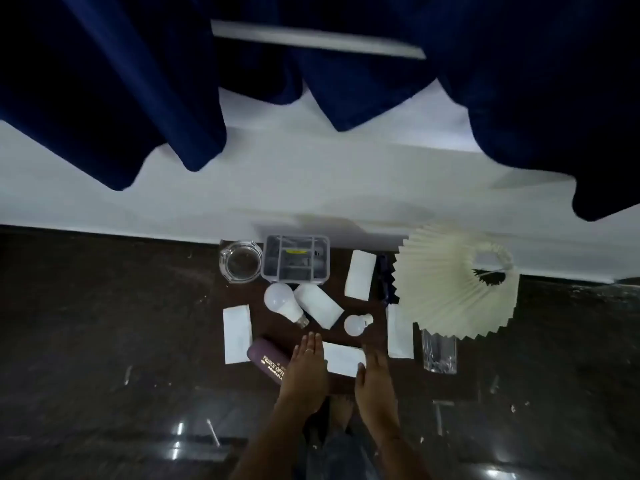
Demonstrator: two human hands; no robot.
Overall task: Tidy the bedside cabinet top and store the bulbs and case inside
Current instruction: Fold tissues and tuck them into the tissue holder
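Bulbs lie in the middle of the dark cabinet top (367,332): a big bulb (284,302) on its side, a small bulb (356,323) to its right, and a white box (319,305) leaning between them, touching the big one. The purple case (268,361) lies at the front edge, and the left hand (306,367) rests flat on its right end, fingers straight, not gripping. The right hand (375,375) is flat and open too, its thumb at the edge of a white paper (343,357) that lies between the two hands. So nothing is held yet, and I think nothing has been put inside. The bulbs are round, so a bump from either hand could make them roll; the small one sits near the papers and could go off the front and break on the hard floor. The case hangs close to the edge, and a push from the left palm could slide it off. More white papers lie around: one on the left (237,333), one at the back (360,274), one on the right (399,332). A drinking glass (439,353) stands at the right front, just under the folded lamp shade (446,289), and a wide sweep of the right arm could knock it. At the back sit a glass ashtray (240,260) and a clear plastic box (295,258); reaching over the bulbs for these could bump them
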